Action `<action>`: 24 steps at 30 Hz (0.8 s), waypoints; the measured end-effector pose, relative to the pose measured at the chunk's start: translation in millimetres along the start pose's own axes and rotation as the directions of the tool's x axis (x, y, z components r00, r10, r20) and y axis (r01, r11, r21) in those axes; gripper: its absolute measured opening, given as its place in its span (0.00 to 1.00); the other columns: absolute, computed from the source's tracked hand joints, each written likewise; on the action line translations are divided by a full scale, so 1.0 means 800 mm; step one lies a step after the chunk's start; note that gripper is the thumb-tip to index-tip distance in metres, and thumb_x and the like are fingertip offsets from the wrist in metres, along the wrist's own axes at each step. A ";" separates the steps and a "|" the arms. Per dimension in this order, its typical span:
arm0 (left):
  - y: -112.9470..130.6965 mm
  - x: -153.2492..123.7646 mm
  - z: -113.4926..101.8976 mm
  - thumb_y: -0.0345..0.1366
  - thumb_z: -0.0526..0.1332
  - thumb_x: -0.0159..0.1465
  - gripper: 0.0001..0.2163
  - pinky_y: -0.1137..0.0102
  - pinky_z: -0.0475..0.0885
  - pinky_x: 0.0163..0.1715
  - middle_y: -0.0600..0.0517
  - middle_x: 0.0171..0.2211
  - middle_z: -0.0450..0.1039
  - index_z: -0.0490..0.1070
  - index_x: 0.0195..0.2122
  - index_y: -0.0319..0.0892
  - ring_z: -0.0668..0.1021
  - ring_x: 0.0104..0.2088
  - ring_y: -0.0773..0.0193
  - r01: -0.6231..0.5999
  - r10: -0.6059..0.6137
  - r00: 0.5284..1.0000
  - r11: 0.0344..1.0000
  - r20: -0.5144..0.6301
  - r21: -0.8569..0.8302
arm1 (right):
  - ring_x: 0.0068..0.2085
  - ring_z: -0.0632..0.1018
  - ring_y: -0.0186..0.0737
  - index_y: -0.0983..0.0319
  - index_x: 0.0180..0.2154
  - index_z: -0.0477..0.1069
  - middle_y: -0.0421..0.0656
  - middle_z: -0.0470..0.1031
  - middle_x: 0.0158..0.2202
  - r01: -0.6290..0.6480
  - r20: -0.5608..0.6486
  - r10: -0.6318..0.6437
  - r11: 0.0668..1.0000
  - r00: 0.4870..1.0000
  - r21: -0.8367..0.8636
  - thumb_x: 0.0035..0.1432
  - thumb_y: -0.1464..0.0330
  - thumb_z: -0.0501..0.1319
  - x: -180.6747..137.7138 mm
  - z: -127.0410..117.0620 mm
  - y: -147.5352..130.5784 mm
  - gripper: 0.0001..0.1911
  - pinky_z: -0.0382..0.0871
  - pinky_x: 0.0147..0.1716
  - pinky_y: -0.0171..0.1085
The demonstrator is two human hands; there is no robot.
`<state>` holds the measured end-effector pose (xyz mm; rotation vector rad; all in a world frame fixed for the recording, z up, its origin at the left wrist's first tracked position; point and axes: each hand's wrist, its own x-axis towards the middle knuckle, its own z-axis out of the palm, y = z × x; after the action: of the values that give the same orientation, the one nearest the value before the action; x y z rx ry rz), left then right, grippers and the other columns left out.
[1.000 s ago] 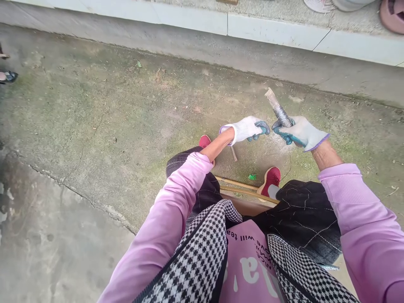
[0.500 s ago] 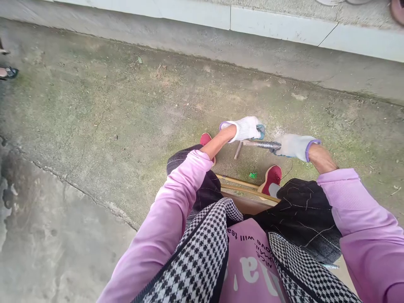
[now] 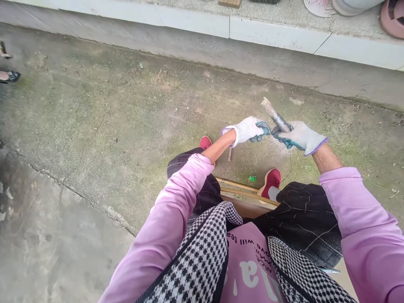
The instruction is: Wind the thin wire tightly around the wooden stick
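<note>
My right hand [image 3: 298, 135], in a white glove with blue-green fingertips, is closed round a grey ridged rod [image 3: 275, 115] that points up and to the left. My left hand [image 3: 248, 128], gloved the same way, is closed round a thin brown stick [image 3: 229, 154] whose lower end shows below the glove. The two hands sit close together, just above the concrete ground and between my red shoes [image 3: 271, 180].
A wooden stool frame [image 3: 243, 190] shows between my knees. A small green scrap [image 3: 251, 178] lies on the mossy concrete. A raised pale kerb [image 3: 271, 38] runs along the top. Another person's shoe [image 3: 9, 75] is at the far left edge.
The rod was raised, swung down level against the stick in my left hand half a second ago, and is now raised again. My left hand stayed put.
</note>
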<state>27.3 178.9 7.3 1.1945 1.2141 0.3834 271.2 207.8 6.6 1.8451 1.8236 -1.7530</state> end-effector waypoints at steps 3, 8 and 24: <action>-0.008 0.010 0.000 0.22 0.64 0.68 0.12 0.72 0.79 0.36 0.52 0.30 0.81 0.87 0.45 0.36 0.78 0.29 0.68 -0.024 0.024 1.000 1.000 0.013 0.004 | 0.25 0.73 0.36 0.59 0.40 0.82 0.39 0.76 0.26 0.004 0.062 -0.015 0.985 0.998 0.174 0.53 0.61 0.84 -0.009 0.004 -0.005 0.18 0.71 0.22 0.36; -0.022 0.022 -0.013 0.27 0.65 0.69 0.14 0.61 0.82 0.63 0.45 0.48 0.91 0.89 0.50 0.36 0.87 0.50 0.56 -0.160 0.176 0.981 0.974 -0.087 0.161 | 0.22 0.72 0.34 0.61 0.40 0.84 0.38 0.74 0.23 -0.029 0.174 -0.032 0.940 0.984 0.339 0.43 0.58 0.91 -0.015 0.003 -0.007 0.27 0.67 0.18 0.34; -0.007 -0.003 -0.018 0.35 0.65 0.76 0.20 0.56 0.76 0.77 0.41 0.68 0.87 0.84 0.67 0.41 0.86 0.70 0.49 -0.350 0.356 0.900 0.934 -0.252 0.073 | 0.21 0.67 0.35 0.55 0.34 0.74 0.36 0.70 0.23 0.238 -0.234 -0.147 0.872 0.961 0.427 0.54 0.63 0.80 0.008 0.045 -0.054 0.15 0.69 0.18 0.37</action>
<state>11.9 182.0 5.6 1.4236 1.2263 0.8219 215.8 202.4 16.6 2.1173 1.8379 -2.3143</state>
